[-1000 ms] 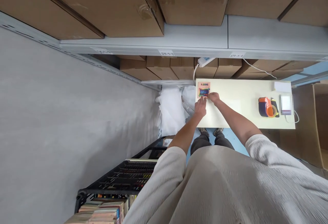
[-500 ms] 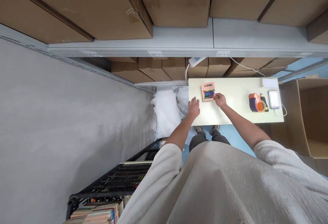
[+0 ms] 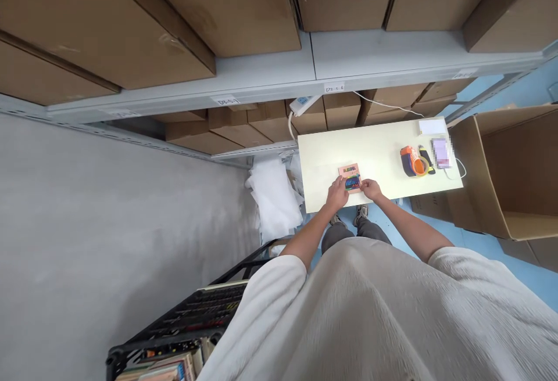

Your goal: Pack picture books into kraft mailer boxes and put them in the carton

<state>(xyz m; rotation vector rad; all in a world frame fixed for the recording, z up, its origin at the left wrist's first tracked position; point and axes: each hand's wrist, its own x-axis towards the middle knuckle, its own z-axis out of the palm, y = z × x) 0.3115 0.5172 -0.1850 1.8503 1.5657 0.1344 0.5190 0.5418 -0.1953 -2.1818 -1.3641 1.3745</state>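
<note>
A small pink book (image 3: pixel 349 170) with a dark, multicoloured picture on its cover lies at the table's near edge, between my two hands. My left hand (image 3: pixel 337 194) grips its left edge, the fingers reaching onto the cover. At the lower right edge, my right hand (image 3: pixel 371 189) pinches the book between thumb and fingers. Part of the cover's left side and lower corners is hidden by my hands.
On the cream table (image 3: pixel 322 154) are an orange tape dispenser (image 3: pixel 408 161), a black-and-yellow cutter (image 3: pixel 426 159), a phone (image 3: pixel 441 153) and a white box (image 3: pixel 432 127). An open carton (image 3: pixel 468 178) stands right; a black crate (image 3: pixel 187 317) with books stands lower left.
The book has come nearer to my body. My left hand has moved from the bare table onto the book's left edge; my right hand keeps its pinch. The view has turned right.
</note>
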